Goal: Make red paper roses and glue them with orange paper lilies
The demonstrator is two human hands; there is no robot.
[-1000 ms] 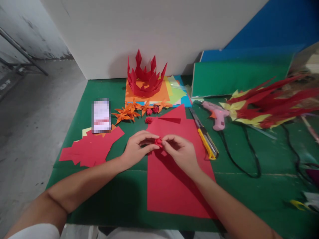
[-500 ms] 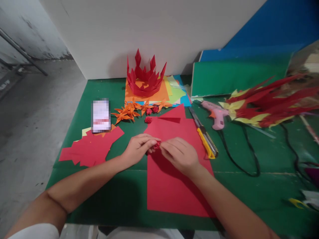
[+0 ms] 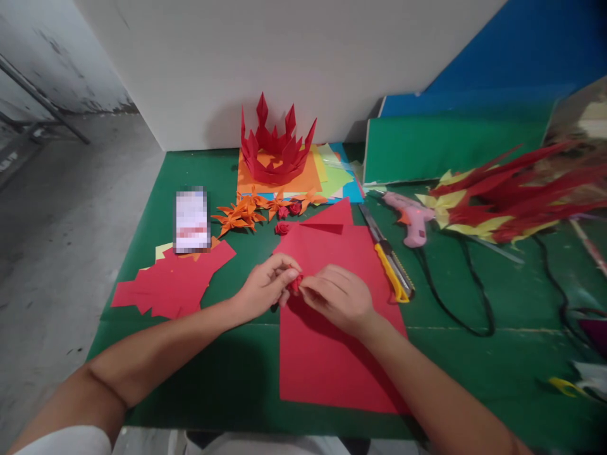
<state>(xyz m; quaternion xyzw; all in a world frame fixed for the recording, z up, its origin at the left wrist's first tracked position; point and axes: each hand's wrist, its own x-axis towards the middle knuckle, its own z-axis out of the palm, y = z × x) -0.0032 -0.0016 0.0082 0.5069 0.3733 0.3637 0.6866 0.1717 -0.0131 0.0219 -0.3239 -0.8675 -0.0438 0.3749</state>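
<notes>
Between my two hands is a small red paper rose (image 3: 296,282), held above the left edge of a large red paper sheet (image 3: 341,373). My left hand (image 3: 268,282) pinches the rose from the left with thumb and fingers. From the other side, the fingertips of my right hand (image 3: 339,296) are closed on the rose's edge. Several orange paper flowers (image 3: 241,213) lie beyond my hands, with finished-looking red paper roses (image 3: 283,227) beside them. A red paper crown (image 3: 277,155) stands upright on stacked coloured paper (image 3: 317,183).
Right of the sheet lie a yellow utility knife (image 3: 391,272) and a pink glue gun (image 3: 412,218) with a black cord. Red and yellow paper pieces (image 3: 512,196) spread at far right. At left are a phone (image 3: 191,221) and red paper scraps (image 3: 175,281) on the green table (image 3: 199,379).
My hands have shifted slightly down and left with the rose. The left fingers have changed their hold, so more of the rose shows. Nothing else on the table has moved.
</notes>
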